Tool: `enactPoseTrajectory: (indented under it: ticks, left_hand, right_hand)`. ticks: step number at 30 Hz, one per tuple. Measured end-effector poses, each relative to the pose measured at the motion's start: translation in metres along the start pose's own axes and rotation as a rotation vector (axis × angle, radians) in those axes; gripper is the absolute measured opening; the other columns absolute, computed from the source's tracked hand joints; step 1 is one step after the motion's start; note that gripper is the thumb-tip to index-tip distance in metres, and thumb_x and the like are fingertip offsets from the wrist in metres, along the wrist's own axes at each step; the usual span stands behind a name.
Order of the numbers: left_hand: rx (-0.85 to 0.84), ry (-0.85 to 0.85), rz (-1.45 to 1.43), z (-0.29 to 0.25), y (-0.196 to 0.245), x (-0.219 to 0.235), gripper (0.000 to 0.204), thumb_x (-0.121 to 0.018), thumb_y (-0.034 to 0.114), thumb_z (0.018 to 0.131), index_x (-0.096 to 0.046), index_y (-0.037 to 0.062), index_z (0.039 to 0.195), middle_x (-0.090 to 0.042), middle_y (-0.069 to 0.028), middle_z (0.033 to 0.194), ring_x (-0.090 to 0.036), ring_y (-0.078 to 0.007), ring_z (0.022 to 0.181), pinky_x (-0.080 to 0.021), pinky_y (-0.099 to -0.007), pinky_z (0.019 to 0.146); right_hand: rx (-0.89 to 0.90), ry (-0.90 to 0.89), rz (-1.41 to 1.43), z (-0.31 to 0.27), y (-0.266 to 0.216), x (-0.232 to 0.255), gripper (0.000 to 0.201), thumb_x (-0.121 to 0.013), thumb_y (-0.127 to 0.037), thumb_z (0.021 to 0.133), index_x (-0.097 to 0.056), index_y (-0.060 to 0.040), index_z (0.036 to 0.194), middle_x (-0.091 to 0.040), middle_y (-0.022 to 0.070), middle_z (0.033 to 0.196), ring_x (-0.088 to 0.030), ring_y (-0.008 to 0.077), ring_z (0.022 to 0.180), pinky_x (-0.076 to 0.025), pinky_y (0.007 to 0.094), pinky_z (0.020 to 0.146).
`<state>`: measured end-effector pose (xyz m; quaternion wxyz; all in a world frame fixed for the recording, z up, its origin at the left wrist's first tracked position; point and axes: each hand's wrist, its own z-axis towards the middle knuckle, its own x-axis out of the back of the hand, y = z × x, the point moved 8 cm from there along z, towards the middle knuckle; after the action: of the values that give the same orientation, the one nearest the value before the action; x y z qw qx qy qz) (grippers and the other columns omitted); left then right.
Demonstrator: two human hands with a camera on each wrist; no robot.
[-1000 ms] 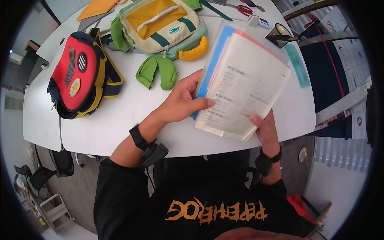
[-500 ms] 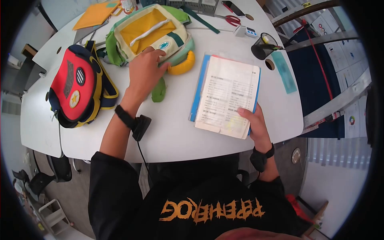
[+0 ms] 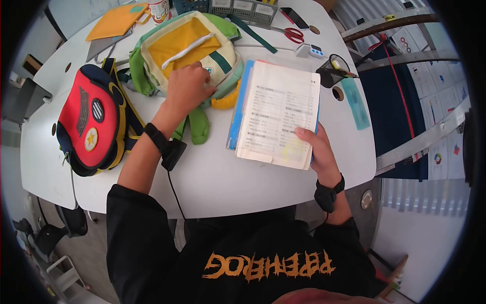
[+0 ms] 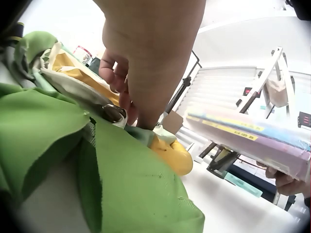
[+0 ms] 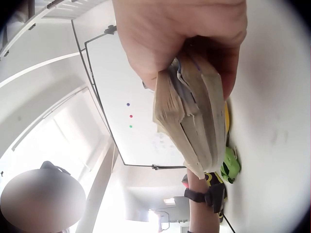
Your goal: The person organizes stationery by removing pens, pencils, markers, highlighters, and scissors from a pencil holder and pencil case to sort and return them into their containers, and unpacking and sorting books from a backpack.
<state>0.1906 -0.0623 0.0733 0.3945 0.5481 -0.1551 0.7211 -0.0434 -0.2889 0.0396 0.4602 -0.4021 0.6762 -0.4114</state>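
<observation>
My left hand (image 3: 188, 90) is at the front edge of the green, cream and yellow backpack (image 3: 169, 46). In the left wrist view the curled fingers of that hand (image 4: 153, 53) pinch the bag's edge (image 4: 77, 87), beside a metal ring; the fingertips are partly hidden. A yellow padded piece (image 4: 174, 156) and green flaps (image 4: 141, 179) lie close by. My right hand (image 3: 325, 154) grips a stack of books (image 3: 278, 114) by its lower right corner, thumb on the printed top page. The right wrist view shows several thick page blocks (image 5: 192, 119) held between thumb and fingers.
A red and navy backpack (image 3: 93, 119) stands at the left. Farther back are an orange folder (image 3: 114, 23), a cup (image 3: 159, 11), grey baskets (image 3: 248, 11), a phone (image 3: 294, 18) and red scissors (image 3: 293, 35). A mesh pen holder (image 3: 331, 73) is right of the books.
My left hand has let go of the books and moved left to the green and cream backpack. The books, now in my right hand alone, are lower and tilted less.
</observation>
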Motion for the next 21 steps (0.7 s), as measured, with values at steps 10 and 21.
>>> enactPoseTrajectory:
  ticks: [10, 21]
  left_hand:
    - [0.046, 0.232, -0.194, 0.018, -0.018, 0.032, 0.012, -0.075, 0.02, 0.089, -0.075, 0.0076, 0.09, -0.072, -0.0088, 0.095, -0.071, -0.0313, 0.08, -0.055, -0.0423, 0.071]
    - [0.171, 0.547, -0.328, 0.012, -0.043, 0.12, 0.011, -0.075, 0.02, 0.092, -0.074, 0.0084, 0.094, -0.07, -0.005, 0.093, -0.068, -0.0246, 0.071, -0.053, -0.0376, 0.066]
  right_hand:
    - [-0.067, -0.06, 0.021, 0.026, -0.012, -0.022, 0.066, -0.069, -0.013, 0.098, -0.042, 0.0062, 0.155, -0.06, 0.0204, 0.149, -0.064, 0.0267, 0.132, -0.052, 0.0389, 0.111]
    - [-0.256, -0.27, -0.089, 0.128, -0.01, -0.1, 0.065, -0.073, -0.018, 0.097, -0.048, 0.0055, 0.152, -0.064, 0.0177, 0.144, -0.067, 0.0236, 0.127, -0.053, 0.0354, 0.109]
